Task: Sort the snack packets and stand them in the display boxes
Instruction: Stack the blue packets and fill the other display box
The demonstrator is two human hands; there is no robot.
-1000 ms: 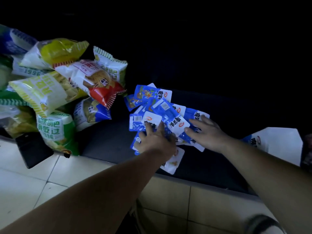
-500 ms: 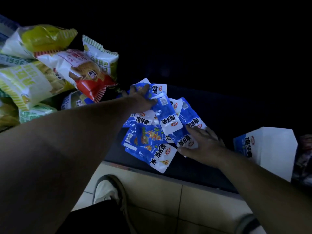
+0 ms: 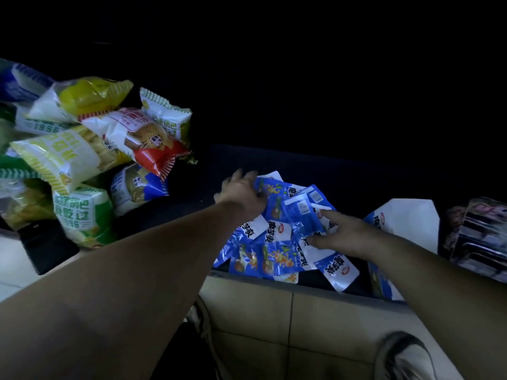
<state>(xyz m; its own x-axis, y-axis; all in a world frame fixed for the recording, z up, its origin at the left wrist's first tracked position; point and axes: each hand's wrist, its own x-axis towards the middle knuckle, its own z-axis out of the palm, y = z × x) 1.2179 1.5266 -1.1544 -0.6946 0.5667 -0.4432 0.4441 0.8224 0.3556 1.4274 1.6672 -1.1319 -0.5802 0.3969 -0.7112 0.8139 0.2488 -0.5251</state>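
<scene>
The blue snack packets (image 3: 277, 237) lie in a loose overlapping heap on a dark bench (image 3: 186, 198), and the near side of the heap reaches right to the bench's front edge, above pale floor tiles (image 3: 315, 319). To the left of the heap a bare dark strip of bench runs toward a pile of big puffed bags (image 3: 90, 149); behind the heap everything is black and I cannot make out any boundary. Just right of the heap stands a white-and-blue display box (image 3: 406, 223), upright.

The left hand (image 3: 241, 192) lies at the heap's far left corner, fingers spread and pressing on a packet's edge. The right hand (image 3: 343, 234) rests on the heap's right side, forefinger stretched out, fingers apart and flat, clamped on nothing that I can see.

Since half a second ago the left hand has moved to the right, following the heap's top corner, and the packets have shifted toward the display box, several now showing barcode backs.

The packets are flat, glossy and rectangular with white label panels; the big bags are pillowy with crimped, striped ends.
</scene>
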